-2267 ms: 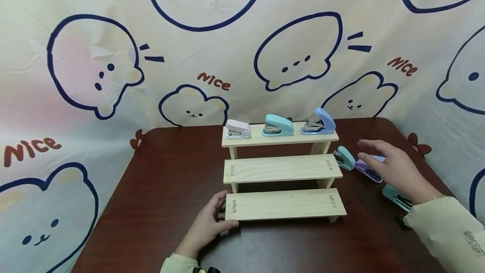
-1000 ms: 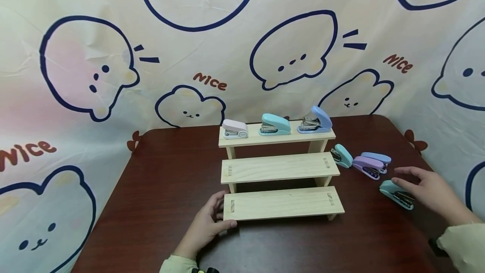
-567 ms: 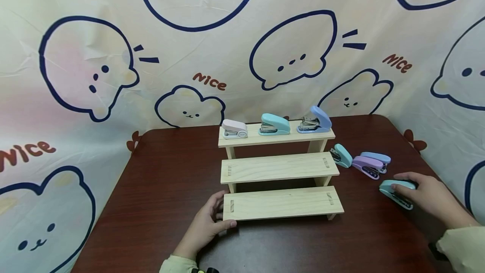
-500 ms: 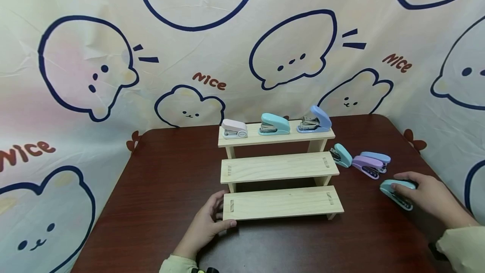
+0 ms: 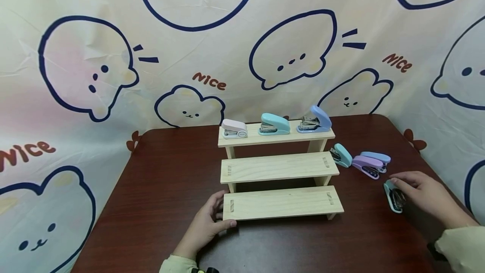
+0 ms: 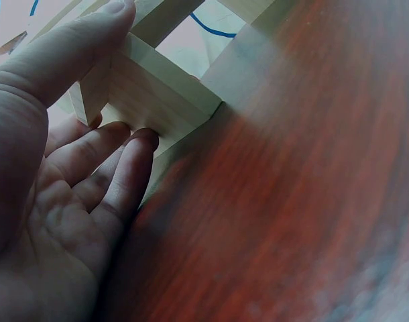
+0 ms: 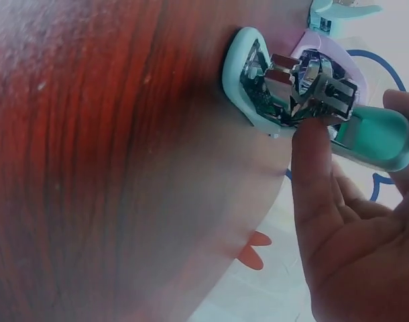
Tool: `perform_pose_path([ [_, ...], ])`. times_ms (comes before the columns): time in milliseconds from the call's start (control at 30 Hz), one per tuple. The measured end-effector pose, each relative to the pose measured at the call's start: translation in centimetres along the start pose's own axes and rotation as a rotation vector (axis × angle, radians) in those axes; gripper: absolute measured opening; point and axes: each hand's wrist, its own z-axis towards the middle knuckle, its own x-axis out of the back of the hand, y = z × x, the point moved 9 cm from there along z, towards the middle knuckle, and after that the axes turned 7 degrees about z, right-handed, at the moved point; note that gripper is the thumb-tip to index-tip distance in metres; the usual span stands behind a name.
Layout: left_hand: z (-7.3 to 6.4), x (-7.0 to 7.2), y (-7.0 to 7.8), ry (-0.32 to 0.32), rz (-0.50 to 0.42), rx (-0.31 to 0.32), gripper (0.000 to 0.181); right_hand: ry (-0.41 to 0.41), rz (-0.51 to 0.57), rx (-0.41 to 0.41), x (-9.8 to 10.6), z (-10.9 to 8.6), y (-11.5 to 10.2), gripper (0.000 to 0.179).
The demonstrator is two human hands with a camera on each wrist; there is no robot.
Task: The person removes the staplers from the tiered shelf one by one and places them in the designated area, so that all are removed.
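My left hand (image 5: pixel 206 222) grips the left end of the lowest step of a three-step wooden shelf (image 5: pixel 282 203). In the left wrist view its thumb lies along the step's edge, with fingers (image 6: pixel 127 168) against the wooden leg (image 6: pixel 157 94). At the right, my right hand (image 5: pixel 428 195) pinches a teal stapler (image 5: pixel 393 199) between thumb and fingers. The right wrist view shows that stapler's handle (image 7: pixel 382 137) in the grip and its metal inside exposed, spread from its ring-shaped base. Beyond it lie a purple stapler (image 5: pixel 366 165), a blue stapler (image 5: pixel 379 156) and another teal stapler (image 5: pixel 342 155).
On the top step stand a white stapler (image 5: pixel 235 129), a teal stapler (image 5: pixel 274 124) and a blue stapler (image 5: pixel 315 120), side by side. The dark wooden table (image 5: pixel 163 172) runs back to a printed cloth (image 5: pixel 189 54).
My right hand has moved from over the purple and blue staplers to the teal stapler, taken hold of it and turned it. My left hand has stayed at the shelf.
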Motion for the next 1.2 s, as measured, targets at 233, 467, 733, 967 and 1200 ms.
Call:
perform_pose_path([
  [233, -0.04, -0.02, -0.01, 0.0, 0.012, -0.003, 0.087, -0.053, 0.061, -0.05, -0.22, 0.03, 0.22, 0.062],
  [467, -0.02, -0.02, -0.03, 0.001, 0.028, 0.0, 0.088, -0.128, 0.177, -0.121, -0.67, -0.22, 0.63, 0.061],
  [733, -0.09, 0.12, -0.16, 0.008, 0.049, -0.011, 0.088, -0.051, -0.03, -0.047, -0.16, 0.29, 0.74, 0.05],
  [967, -0.14, 0.09, -0.07, 0.003, 0.047, -0.02, 0.088, -0.047, -0.075, -0.025, -0.14, 0.22, 0.84, 0.046],
  [1200, -0.12, 0.09, -0.17, 0.004, 0.046, -0.013, 0.088, -0.034, -0.071, -0.024, -0.05, -0.18, 0.59, 0.046],
])
